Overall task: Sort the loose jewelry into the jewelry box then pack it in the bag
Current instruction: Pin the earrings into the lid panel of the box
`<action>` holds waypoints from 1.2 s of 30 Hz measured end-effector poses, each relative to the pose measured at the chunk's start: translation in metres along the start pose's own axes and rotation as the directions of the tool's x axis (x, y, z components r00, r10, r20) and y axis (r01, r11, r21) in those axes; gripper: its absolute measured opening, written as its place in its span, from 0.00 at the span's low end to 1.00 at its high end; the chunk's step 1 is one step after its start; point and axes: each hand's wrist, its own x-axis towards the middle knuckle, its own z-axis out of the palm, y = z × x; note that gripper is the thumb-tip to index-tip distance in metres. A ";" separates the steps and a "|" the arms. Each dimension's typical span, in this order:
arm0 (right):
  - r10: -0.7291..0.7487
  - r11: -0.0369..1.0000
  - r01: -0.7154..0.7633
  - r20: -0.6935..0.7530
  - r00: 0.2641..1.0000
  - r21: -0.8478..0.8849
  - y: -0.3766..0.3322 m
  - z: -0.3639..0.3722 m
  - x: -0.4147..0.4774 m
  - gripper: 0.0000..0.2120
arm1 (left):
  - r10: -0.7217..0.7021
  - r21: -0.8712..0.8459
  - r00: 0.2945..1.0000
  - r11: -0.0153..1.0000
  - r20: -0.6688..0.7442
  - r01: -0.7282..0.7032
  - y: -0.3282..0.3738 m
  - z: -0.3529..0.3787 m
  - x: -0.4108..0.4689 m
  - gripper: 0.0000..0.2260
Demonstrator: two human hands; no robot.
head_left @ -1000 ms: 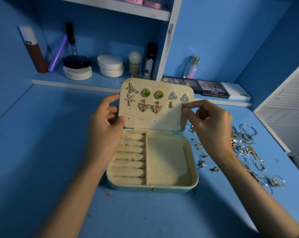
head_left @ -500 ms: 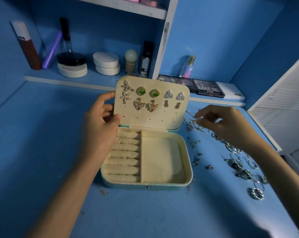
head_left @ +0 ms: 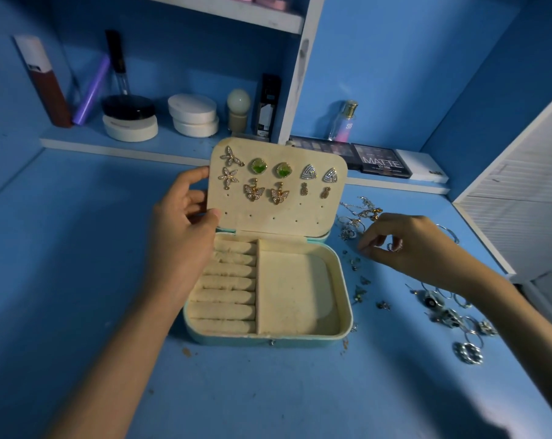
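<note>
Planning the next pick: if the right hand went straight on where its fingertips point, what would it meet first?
The right hand points leftward: probably the small loose earrings on the table first, then the jewelry box wall. Its height above the table is unclear.

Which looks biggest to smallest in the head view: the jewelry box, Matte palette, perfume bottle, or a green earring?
1. jewelry box
2. Matte palette
3. perfume bottle
4. green earring
Palette and bottle stand farther back, so real sizes may differ.
</note>
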 end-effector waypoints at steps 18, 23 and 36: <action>-0.042 0.997 0.050 0.135 0.990 -0.057 0.001 -0.002 -0.003 0.06 | 0.001 0.005 1.000 1.000 0.003 -0.001 -0.001 -0.001 0.000 0.23; -0.044 0.997 0.053 0.145 0.988 -0.060 0.001 -0.001 -0.005 0.03 | -0.005 0.006 1.000 1.000 0.007 0.005 -0.001 -0.001 0.001 0.21; -0.097 0.988 0.105 0.074 0.993 -0.110 0.006 0.004 -0.012 0.04 | -0.004 0.013 1.000 1.000 0.009 0.003 0.000 -0.001 0.000 0.22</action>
